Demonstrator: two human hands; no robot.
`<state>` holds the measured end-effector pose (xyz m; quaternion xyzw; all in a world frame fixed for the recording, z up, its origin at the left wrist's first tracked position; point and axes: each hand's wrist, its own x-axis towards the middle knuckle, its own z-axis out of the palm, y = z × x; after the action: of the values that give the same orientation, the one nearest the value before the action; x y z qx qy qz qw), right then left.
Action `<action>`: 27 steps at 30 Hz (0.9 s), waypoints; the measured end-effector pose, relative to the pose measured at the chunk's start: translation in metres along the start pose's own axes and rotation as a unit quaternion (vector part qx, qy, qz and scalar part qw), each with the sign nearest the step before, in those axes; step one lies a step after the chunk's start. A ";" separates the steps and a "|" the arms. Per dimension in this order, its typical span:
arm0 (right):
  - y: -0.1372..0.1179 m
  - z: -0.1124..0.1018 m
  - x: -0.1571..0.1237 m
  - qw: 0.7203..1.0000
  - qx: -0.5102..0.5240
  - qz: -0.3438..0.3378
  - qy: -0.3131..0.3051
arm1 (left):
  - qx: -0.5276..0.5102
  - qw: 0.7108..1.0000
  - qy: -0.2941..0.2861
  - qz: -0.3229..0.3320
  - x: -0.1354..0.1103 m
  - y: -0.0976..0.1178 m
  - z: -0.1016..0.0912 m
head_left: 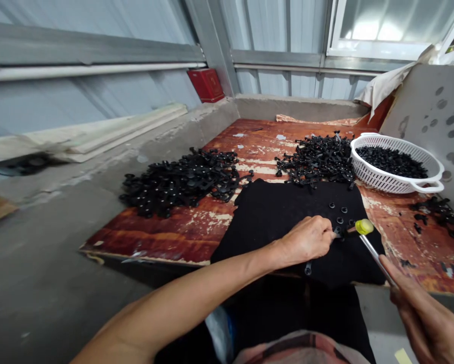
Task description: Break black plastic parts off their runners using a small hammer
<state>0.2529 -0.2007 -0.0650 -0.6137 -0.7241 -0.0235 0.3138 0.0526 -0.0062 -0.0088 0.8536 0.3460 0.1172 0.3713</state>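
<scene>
My left hand (306,238) rests on a black cloth (280,217), fingers pinched on a small black plastic piece at its fingertips. My right hand (427,318) at the lower right grips a thin metal tool (376,258) with a yellow-green tip (364,226); the tip meets the piece held by the left hand. Several small black rings (340,215) lie loose on the cloth just beyond the fingers. Two heaps of black plastic parts lie on the worn red board (173,232), one at left (181,182) and one at centre back (317,159).
A white plastic basket (397,182) filled with small black pieces stands at back right. More black parts (439,212) lie at the right edge by a grey spotted panel (435,111). A red box (206,85) sits on the concrete ledge by the metal wall.
</scene>
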 end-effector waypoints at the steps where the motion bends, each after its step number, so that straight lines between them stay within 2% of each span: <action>1: 0.002 0.001 0.001 1.000 0.013 0.013 0.012 | -0.005 1.000 -0.004 0.005 0.000 -0.001 -0.001; 3: 0.003 0.002 0.002 0.998 0.051 0.040 0.024 | -0.016 1.000 -0.011 0.014 -0.003 -0.001 -0.003; 5: 0.000 0.004 0.004 0.987 0.127 0.101 0.013 | -0.025 1.000 -0.010 0.015 -0.007 0.001 -0.005; 6: -0.003 0.005 0.006 0.971 0.181 0.155 0.012 | -0.030 0.999 -0.009 0.016 -0.009 0.003 -0.006; 8: -0.012 0.005 0.012 0.916 0.283 0.284 0.027 | -0.040 0.999 -0.010 0.036 -0.015 0.008 -0.007; 9: -0.017 0.006 0.016 0.888 0.319 0.330 0.035 | -0.045 0.997 -0.013 0.053 -0.017 0.011 -0.007; 10: -0.021 0.006 0.022 0.871 0.340 0.352 0.033 | -0.049 0.996 -0.020 0.072 -0.020 0.015 -0.007; 14: -0.033 0.012 0.045 0.853 0.394 0.343 -0.021 | -0.046 0.984 -0.047 0.163 -0.030 0.027 -0.004; 17: -0.040 0.018 0.055 0.826 0.446 0.342 -0.032 | 0.012 0.977 -0.011 0.213 -0.036 0.028 0.001; 20: -0.047 0.023 0.058 0.799 0.485 0.355 0.006 | 0.074 0.975 0.102 0.182 -0.041 0.024 0.007; 23: -0.054 0.026 0.062 0.773 0.517 0.365 0.056 | 0.031 0.965 0.229 0.123 -0.043 0.018 0.015; 25: -0.058 0.027 0.066 0.765 0.523 0.366 0.081 | -0.077 0.964 0.247 0.066 -0.043 0.015 0.018; 27: -0.060 0.028 0.069 0.761 0.526 0.366 0.099 | -0.206 0.961 0.184 -0.010 -0.042 0.012 0.018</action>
<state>0.1836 -0.1430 -0.0332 -0.5652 -0.3080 0.4170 0.6416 0.0363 -0.0501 -0.0105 0.7193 0.3849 0.3368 0.4700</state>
